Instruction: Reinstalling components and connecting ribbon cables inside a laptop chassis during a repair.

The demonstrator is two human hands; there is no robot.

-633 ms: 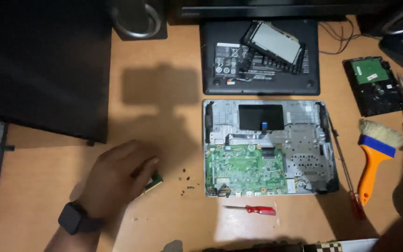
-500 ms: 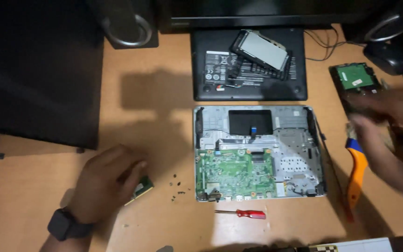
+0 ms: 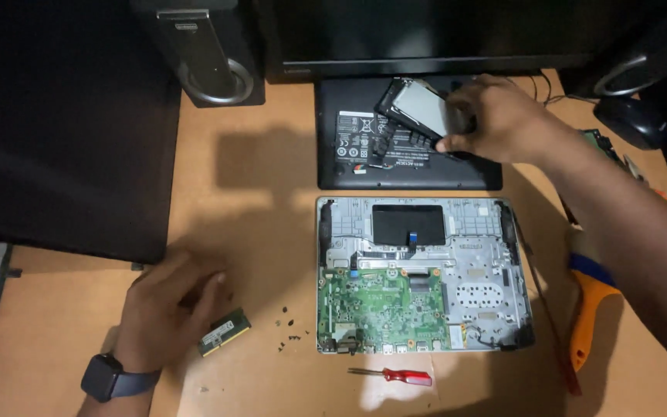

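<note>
Right hand (image 3: 503,116): its fingers cover the right end of the silver drive (image 3: 418,104), so the grip itself is hidden. Right forearm hides most of the orange-handled brush (image 3: 587,309) and a green board (image 3: 600,143) at the worktop's right side. Left hand (image 3: 167,309): motion-blurred; contact with the memory module (image 3: 224,332) cannot be told. Loose screws (image 3: 287,328): too small to count. Monitor (image 3: 426,31) and speakers cut off by the top edge.

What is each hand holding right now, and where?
Right hand grips the drive at its right edge. Left hand rests beside the memory module, holding nothing.
</note>
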